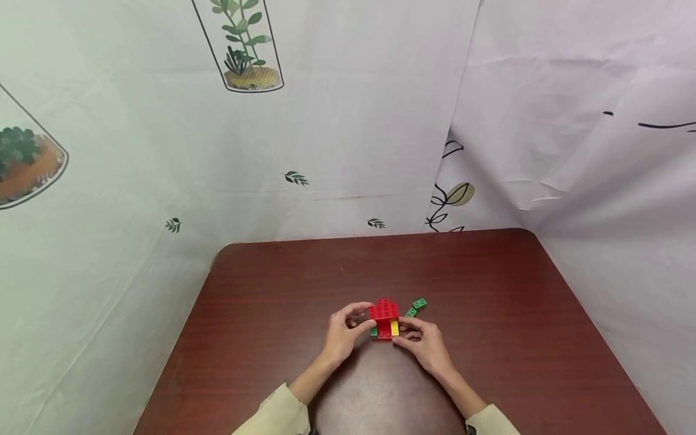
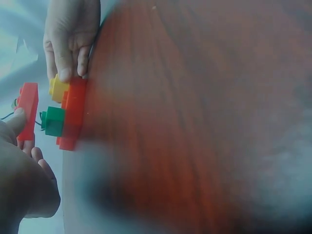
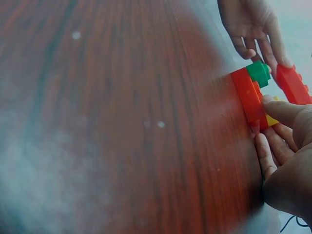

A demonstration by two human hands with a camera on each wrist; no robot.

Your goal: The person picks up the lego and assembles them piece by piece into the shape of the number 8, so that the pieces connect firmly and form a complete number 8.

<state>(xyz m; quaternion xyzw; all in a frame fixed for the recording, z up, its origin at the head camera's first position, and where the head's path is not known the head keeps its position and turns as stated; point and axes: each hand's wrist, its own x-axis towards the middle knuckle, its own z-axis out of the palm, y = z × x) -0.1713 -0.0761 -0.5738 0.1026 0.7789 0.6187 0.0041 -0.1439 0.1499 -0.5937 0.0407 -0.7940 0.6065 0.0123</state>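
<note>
My left hand pinches an upper red toy brick between thumb and fingers, studs up. In the left wrist view, this brick is held apart from a lower red brick on the table. A green brick and a yellow brick are fixed on the lower brick at opposite ends. My right hand grips the yellow end, its thumb against the yellow brick. In the right wrist view, part of the yellow brick is hidden behind that thumb.
Two small green bricks lie on the dark red-brown wooden table, just beyond my right hand. White printed fabric hangs behind the table and at both sides.
</note>
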